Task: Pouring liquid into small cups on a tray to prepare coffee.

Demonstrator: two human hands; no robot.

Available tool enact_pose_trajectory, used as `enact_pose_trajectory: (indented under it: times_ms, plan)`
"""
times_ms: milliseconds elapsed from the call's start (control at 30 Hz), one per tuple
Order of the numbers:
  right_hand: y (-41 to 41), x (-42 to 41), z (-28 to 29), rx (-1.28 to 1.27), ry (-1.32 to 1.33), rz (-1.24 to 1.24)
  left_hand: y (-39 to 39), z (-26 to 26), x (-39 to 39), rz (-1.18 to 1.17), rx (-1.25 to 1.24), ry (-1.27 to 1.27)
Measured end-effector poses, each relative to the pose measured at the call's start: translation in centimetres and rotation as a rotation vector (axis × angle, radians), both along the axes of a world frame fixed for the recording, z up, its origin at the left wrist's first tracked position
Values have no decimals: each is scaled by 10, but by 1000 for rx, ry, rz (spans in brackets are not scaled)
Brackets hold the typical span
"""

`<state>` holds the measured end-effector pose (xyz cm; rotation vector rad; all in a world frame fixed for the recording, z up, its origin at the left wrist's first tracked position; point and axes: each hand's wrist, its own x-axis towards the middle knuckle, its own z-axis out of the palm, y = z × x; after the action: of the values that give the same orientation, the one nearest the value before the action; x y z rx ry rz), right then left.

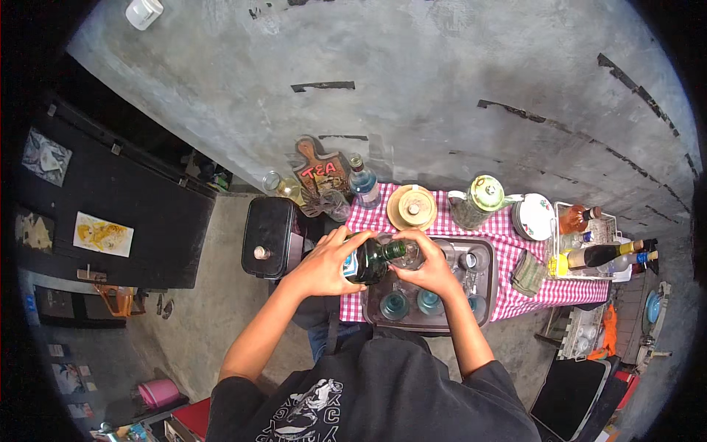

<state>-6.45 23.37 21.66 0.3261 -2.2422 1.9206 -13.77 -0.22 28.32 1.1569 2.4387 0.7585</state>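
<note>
My left hand [326,268] grips a dark green glass bottle [371,262] with a label, tilted so its neck points right. The bottle's mouth meets the rim of a clear drinking glass [410,255], which my right hand [428,265] holds over a dark serving tray [381,323]. Whether liquid is flowing cannot be made out. On the tray, a blue-tinted glass [394,305] and another bluish glass [429,301] stand near the front edge. A further glass [476,305] is partly behind my right forearm. Clear glasses [473,258] stand at the tray's back right.
A checked tablecloth [511,259] bears a lidded yellow pot [413,208], a glass teapot [486,196], plates [534,216], a folded cloth [528,273] and a wire rack [558,221] of bottles. A blue-tinted bottle [364,185] stands by the wall. At left is a black bin [268,229] with a cork on it.
</note>
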Motion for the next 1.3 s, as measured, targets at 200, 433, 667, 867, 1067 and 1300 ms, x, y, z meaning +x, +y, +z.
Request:
enact_pose_trajectory:
  times_ms: [200,433,667,867,1067,1300]
  plan:
    - [-2,1,-2,25,36,4,-2,6,-6,-50,-93,-21]
    - [-5,0,-5,24,77,-19,0,14,-11,-77,-150,15]
    - [-7,-3,-8,2,90,-22,1,21,-14,-82,-200,-7]
    - [-10,-3,-17,-29,114,-55,2,24,-17,-97,-206,-16]
    - [-12,-4,-13,-15,74,-67,2,29,-23,-104,-219,-38]
    - [-12,-6,-14,53,52,-81,1,36,-27,-116,-243,-14]
